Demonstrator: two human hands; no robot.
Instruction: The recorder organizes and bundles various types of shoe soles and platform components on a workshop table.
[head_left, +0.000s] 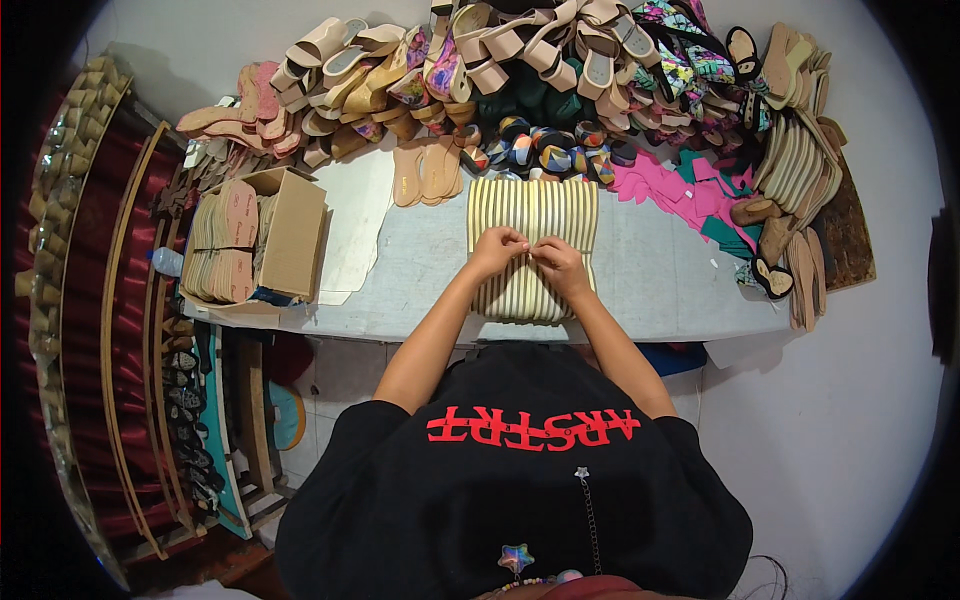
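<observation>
A bundle of pale soles (533, 208), stacked on edge so that it looks striped in cream and dark, lies at the front middle of the table. Its sides draw in at the middle, where a thin dark line like a cord crosses it. Over that spot my left hand (499, 250) is closed in a pinch. My right hand (560, 267) pinches too, its fingertips almost meeting those of the left. What lies between the fingers is too small to make out. Both wrists rest over the near half of the bundle.
On the left stands an open cardboard box (300, 235) of tied insoles. Tan insoles (427, 170) lie behind the bundle, below a high pile of sandals (520, 45). Pink fabric scraps (675, 195) and another striped stack of soles (795, 165) lie right. Racks (130, 300) line the left wall.
</observation>
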